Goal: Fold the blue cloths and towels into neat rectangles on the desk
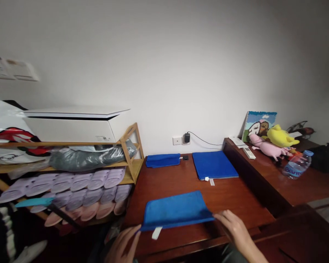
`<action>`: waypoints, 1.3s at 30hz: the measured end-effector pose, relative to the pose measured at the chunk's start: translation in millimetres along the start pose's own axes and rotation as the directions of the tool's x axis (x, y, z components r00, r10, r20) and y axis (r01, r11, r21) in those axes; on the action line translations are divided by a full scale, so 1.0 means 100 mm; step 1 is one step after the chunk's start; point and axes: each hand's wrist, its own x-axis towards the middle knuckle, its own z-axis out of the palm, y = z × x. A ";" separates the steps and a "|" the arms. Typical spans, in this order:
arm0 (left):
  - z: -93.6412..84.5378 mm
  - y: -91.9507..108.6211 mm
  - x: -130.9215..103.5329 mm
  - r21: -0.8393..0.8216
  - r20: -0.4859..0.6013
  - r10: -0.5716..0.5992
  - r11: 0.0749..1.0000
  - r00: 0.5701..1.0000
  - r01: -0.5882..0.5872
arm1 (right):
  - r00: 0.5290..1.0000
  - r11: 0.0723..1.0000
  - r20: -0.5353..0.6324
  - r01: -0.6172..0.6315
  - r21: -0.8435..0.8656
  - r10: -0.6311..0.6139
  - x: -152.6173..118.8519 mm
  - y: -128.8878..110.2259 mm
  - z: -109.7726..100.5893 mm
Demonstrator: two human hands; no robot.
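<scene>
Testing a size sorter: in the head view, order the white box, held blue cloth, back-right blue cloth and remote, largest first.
1. White box
2. Held blue cloth
3. Back-right blue cloth
4. Remote
Apparent size only; item 2 lies nearer than 3.

Premises appear residential: I note slippers [98, 180] in rows on a wooden rack [137, 168], 2 plush toys [281, 136], a cartoon picture [253, 119] and a wooden desk [167, 180].

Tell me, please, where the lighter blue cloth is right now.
In the head view, the lighter blue cloth is low, near the middle, over the brown desk, between the left hand and the right hand, which hold its near corners.
</scene>
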 end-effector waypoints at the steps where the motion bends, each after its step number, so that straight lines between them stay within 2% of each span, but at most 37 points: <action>1: -0.03 0.15 0.19 -0.013 -0.049 -0.032 0.999 0.998 0.032 | 1.000 1.000 -0.022 -0.011 0.026 0.012 0.11 0.00 -0.19; 4: -0.11 0.56 0.73 -0.108 -0.149 -0.052 0.994 0.987 0.036 | 0.992 0.995 -0.106 -0.067 0.077 0.075 0.40 -0.03 -0.74; 6: -0.12 0.75 1.01 -0.179 -0.158 -0.036 0.984 0.987 0.007 | 0.981 0.992 -0.159 -0.098 0.075 0.109 0.54 -0.05 -1.04; 8: -0.10 0.87 1.21 -0.245 -0.120 -0.030 0.969 0.992 -0.001 | 0.973 0.992 -0.197 -0.109 0.065 0.120 0.60 -0.03 -1.26; 11: 0.07 0.93 1.42 -0.334 0.022 -0.040 0.941 0.999 0.045 | 0.960 0.988 -0.232 -0.147 0.052 0.155 0.58 0.14 -1.40; 14: 0.45 0.94 1.64 -0.436 0.195 -0.022 0.893 0.981 0.107 | 0.950 0.974 -0.214 -0.222 0.054 0.228 0.55 0.51 -1.39; 17: 0.94 0.99 1.98 -0.503 0.292 0.027 0.854 0.956 0.130 | 0.943 0.955 -0.149 -0.294 0.037 0.296 0.70 1.00 -1.36; 21: 1.56 1.15 2.64 -0.477 0.255 0.043 0.874 0.966 0.088 | 0.924 0.928 -0.116 -0.370 -0.041 0.363 1.30 1.64 -1.46; 25: 1.99 1.35 3.31 -0.461 0.204 0.045 0.885 0.978 0.055 | 0.899 0.906 -0.271 -0.393 -0.157 0.343 2.05 2.12 -1.70; 28: 2.23 1.46 3.63 -0.426 0.173 0.054 0.904 0.983 0.025 | 0.875 0.899 -0.379 -0.393 -0.192 0.301 2.37 2.43 -1.80; 31: 2.51 1.49 3.65 -0.379 0.200 0.079 0.925 0.977 0.002 | 0.850 0.873 -0.400 -0.445 -0.200 0.342 2.37 2.74 -1.67; 33: 2.75 1.46 3.49 -0.344 0.259 0.097 0.939 0.961 -0.002 | 0.824 0.824 -0.366 -0.526 -0.212 0.432 2.21 2.93 -1.44; 36: 3.12 1.38 3.02 -0.281 0.389 0.102 0.960 0.915 0.012 | 0.772 0.744 -0.302 -0.628 -0.228 0.559 1.83 3.08 -0.93; 39: 3.41 1.28 2.38 -0.211 0.521 0.086 0.977 0.849 0.031 | 0.729 0.689 -0.249 -0.684 -0.238 0.637 1.38 3.04 -0.38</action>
